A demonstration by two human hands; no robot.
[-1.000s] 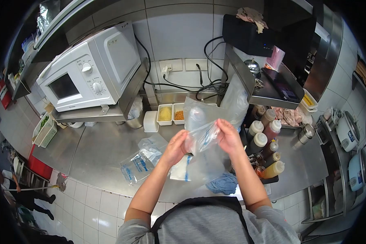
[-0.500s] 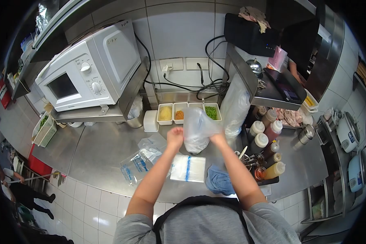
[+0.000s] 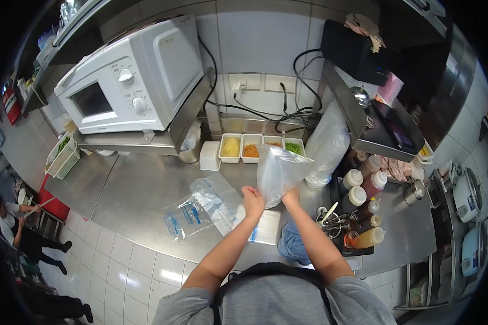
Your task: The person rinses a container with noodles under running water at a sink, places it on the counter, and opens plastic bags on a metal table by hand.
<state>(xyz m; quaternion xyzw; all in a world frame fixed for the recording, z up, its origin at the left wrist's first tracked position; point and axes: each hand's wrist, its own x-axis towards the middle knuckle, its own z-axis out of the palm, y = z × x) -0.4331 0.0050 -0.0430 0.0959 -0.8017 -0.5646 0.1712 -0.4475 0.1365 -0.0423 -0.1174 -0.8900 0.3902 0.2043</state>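
Above the steel counter, a clear plastic bag (image 3: 278, 172) stands puffed out, its wide end up and away from me. My left hand (image 3: 254, 202) is closed at the bag's lower left side, with fingers curled against it. At the lower right corner, my right hand (image 3: 291, 198) pinches the plastic. What the bag holds, if anything, cannot be made out. Partly under my left forearm lies a flat stack of white plastic bags (image 3: 267, 228) with a blue band. Left of it are crumpled clear wrappers with blue print (image 3: 187, 219). A blue cloth (image 3: 292, 245) lies by my right forearm.
White tubs, one with yellow shreds (image 3: 231, 147) and one with chopped greens (image 3: 293, 148), line the wall. Squeeze bottles (image 3: 375, 184) crowd the right. A microwave (image 3: 127, 81) sits on a raised shelf at left. A person (image 3: 24, 222) stands far left.
Both hands have come down toward me and closer together, bringing the bag lower. The bag has puffed wider at its upper end. The camera view has shifted slightly.
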